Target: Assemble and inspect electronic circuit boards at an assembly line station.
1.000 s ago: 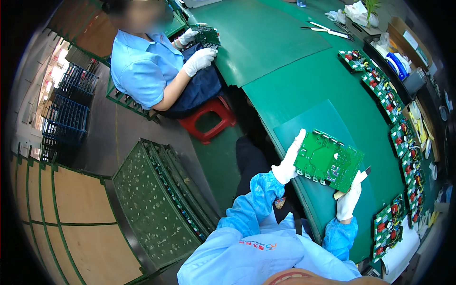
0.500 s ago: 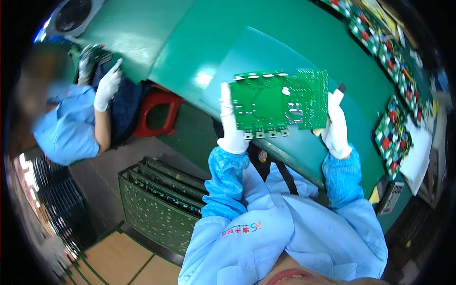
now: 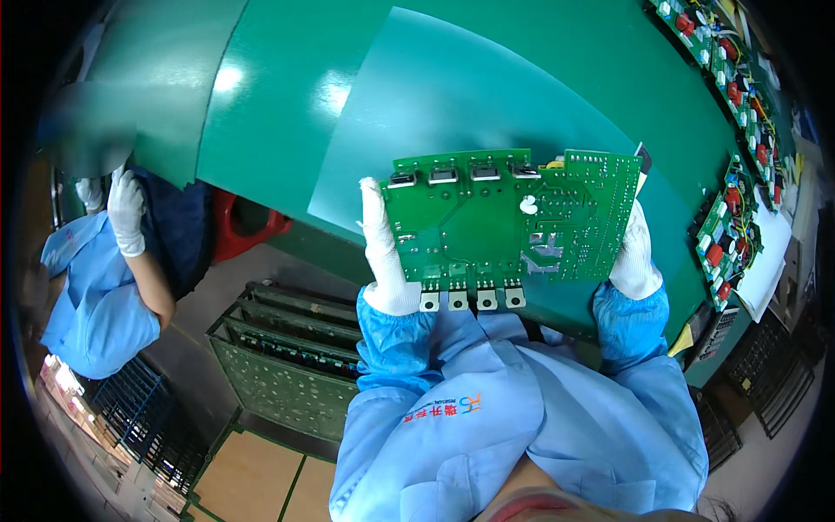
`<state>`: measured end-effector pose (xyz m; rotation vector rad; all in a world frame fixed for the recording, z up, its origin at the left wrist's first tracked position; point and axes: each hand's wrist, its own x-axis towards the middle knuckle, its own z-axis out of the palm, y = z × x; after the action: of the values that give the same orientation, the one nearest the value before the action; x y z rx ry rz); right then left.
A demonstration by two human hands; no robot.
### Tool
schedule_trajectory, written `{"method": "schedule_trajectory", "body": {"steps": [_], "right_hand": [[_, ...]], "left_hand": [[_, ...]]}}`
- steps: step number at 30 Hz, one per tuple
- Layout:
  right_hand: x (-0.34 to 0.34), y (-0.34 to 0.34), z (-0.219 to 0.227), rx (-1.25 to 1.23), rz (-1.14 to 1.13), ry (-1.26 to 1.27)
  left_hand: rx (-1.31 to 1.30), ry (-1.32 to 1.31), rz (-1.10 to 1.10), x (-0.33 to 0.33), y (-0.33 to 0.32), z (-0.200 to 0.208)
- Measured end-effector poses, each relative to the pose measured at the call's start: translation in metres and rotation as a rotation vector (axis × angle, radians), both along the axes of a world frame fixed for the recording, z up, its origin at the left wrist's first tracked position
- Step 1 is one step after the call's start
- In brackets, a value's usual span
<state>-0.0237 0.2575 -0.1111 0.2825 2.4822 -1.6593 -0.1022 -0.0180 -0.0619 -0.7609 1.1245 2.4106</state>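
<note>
A green printed circuit board [image 3: 474, 230] is held up in front of me, its solder side facing me. Four-cornered metal-tabbed transistors stick out along its near edge, and dark parts line its far edge. A white blob sits right of its middle. My gloved left hand [image 3: 384, 261] grips the left edge, fingers along the side. My gloved right hand [image 3: 635, 261] holds the right edge, mostly hidden behind the board. A dark-tipped piece [image 3: 644, 163] shows beyond the board's far right corner; I cannot make out what it is.
More populated circuit boards [image 3: 729, 235] stand along the right side of the green table [image 3: 287, 113], near white paper [image 3: 765, 261]. A green slotted rack [image 3: 278, 357] stands at lower left. A co-worker [image 3: 104, 287] sits at the left by a red stool [image 3: 239, 230].
The board has come nearer and tilted, with both hands still on it. My view has shifted, so the co-worker sits farther left and lower.
</note>
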Motion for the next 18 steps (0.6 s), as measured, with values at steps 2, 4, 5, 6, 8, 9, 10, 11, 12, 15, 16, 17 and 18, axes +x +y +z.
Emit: {"method": "schedule_trajectory", "body": {"steps": [2, 4, 5, 6, 8, 9, 10, 11, 12, 15, 16, 17, 18], "right_hand": [[0.002, 0.001, -0.002, -0.025, -0.093, -0.006], [0.001, -0.003, 0.001, 0.034, -0.164, 0.03], [-0.002, -0.003, 0.004, 0.137, -0.157, 0.083], [-0.008, -0.002, 0.006, 0.385, -0.049, 0.193], [-0.025, 0.003, 0.011, -0.016, -0.137, 0.069], [-0.035, 0.003, 0.015, -0.203, -0.204, 0.018], [-0.044, -0.004, 0.018, -0.49, -0.406, -0.047], [-0.051, 0.001, 0.015, -0.755, -0.467, -0.077], [-0.06, 0.005, 0.012, -1.013, -0.547, -0.107], [-0.082, 0.013, 0.014, -1.024, -0.571, 0.031], [-0.088, 0.022, 0.007, -1.056, -0.542, 0.102], [-0.097, 0.028, 0.01, -0.953, -0.502, 0.121], [-0.105, 0.033, 0.014, -0.846, -0.471, 0.148]], "left_hand": [[-0.062, -0.024, 0.009, -0.001, 0.002, 0.0], [-0.104, -0.011, -0.011, -0.001, 0.002, -0.001], [-0.127, 0.01, -0.039, -0.003, 0.002, -0.001], [-0.148, 0.046, -0.104, -0.005, -0.001, -0.001], [-0.235, 0.148, -0.163, -0.008, -0.009, -0.013], [-0.335, 0.263, -0.186, -0.015, -0.014, -0.024], [-0.428, 0.365, -0.231, -0.02, -0.02, -0.027], [-0.529, 0.479, -0.32, -0.03, -0.021, -0.024], [-0.664, 0.618, -0.476, -0.04, -0.018, -0.014], [-0.602, 0.723, -0.584, -0.08, 0.012, 0.01], [-0.431, 0.664, -0.519, -0.096, 0.027, 0.015], [-0.097, 0.393, -0.484, -0.118, 0.043, 0.028], [0.236, 0.12, -0.451, -0.138, 0.058, 0.035]]}}
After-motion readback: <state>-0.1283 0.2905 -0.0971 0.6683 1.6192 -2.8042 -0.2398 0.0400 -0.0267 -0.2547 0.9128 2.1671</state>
